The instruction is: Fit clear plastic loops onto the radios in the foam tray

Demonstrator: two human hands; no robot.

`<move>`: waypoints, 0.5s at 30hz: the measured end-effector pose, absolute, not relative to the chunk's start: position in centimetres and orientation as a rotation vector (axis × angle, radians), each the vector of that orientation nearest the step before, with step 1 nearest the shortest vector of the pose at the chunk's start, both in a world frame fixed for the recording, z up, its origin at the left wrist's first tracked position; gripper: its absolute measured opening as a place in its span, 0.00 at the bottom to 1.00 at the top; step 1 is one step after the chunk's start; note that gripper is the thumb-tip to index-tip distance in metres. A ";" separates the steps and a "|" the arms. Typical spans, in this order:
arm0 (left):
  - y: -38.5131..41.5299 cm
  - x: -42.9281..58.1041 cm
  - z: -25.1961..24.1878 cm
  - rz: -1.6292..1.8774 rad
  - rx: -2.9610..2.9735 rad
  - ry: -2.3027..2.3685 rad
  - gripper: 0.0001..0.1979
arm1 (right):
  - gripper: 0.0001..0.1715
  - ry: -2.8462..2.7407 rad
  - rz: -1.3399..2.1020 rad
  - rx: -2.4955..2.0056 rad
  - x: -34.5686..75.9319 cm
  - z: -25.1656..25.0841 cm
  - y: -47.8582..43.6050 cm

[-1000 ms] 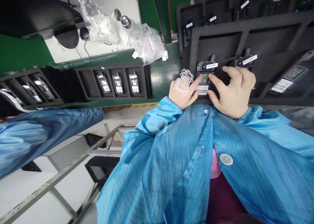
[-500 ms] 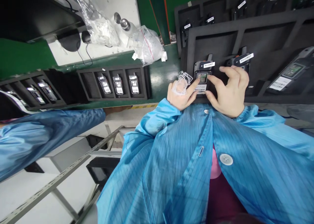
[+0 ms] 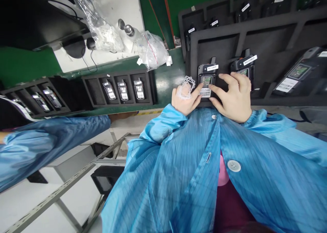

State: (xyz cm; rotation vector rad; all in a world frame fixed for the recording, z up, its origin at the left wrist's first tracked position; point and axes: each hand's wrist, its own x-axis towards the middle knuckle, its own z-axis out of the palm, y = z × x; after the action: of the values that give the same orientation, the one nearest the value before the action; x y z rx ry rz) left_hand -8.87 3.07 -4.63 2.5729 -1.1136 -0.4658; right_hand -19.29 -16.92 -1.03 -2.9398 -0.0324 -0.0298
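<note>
A handheld radio [image 3: 207,79] stands in a compartment of the black foam tray [image 3: 217,29], with a white barcode label and a small window framing green circuitry. My left hand [image 3: 186,102] is at its left side, index finger stretched onto the window's lower left corner and thumb lower down. Several thin white square frames [image 3: 188,83] lie overlapped on the back of that hand, around its fingers. From the right, my right hand [image 3: 233,98] touches the window's lower right corner with the index fingertip. Its thumb is near the label, and its other fingers are spread.
A second radio [image 3: 246,64] leans beside my right hand; another radio [image 3: 293,73] lies further right. Behind is another foam tray [image 3: 182,21]. Leftward are a clear plastic bag [image 3: 153,52], a metal-topped bottle [image 3: 129,30] and a foam tray [image 3: 94,86] with radios. A co-worker's sleeve [image 3: 76,134] reaches in from the left.
The view has shifted slightly, so the trays and my hands appear a little further left. Both hands stay at the same radio, fingertips still at its window.
</note>
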 end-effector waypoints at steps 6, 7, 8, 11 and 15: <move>3.0 -9.1 -4.4 -0.456 2.584 -1.101 0.29 | 0.32 0.064 0.097 -2.831 -19.4 -1.3 -16.6; 3.0 -9.2 -4.4 -0.438 2.595 -1.094 0.29 | 0.32 0.055 0.060 -2.830 -19.4 -1.2 -16.6; 3.1 -9.2 -4.5 -0.421 2.609 -1.089 0.29 | 0.32 0.042 0.003 -2.830 -19.4 -1.0 -16.5; 3.4 -9.2 -4.8 -0.376 2.652 -1.074 0.29 | 0.30 0.024 -0.276 -2.801 -19.4 0.4 -17.0; 4.0 -8.9 -5.1 -0.303 2.687 -1.055 0.26 | 0.25 0.231 -0.682 -2.722 -21.0 3.5 -21.5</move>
State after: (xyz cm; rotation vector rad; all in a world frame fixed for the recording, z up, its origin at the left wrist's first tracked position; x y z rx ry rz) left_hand -8.92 4.04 -5.15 2.6873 -1.0547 -0.3029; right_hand -20.97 -21.54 3.48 -2.7220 0.2312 -0.6817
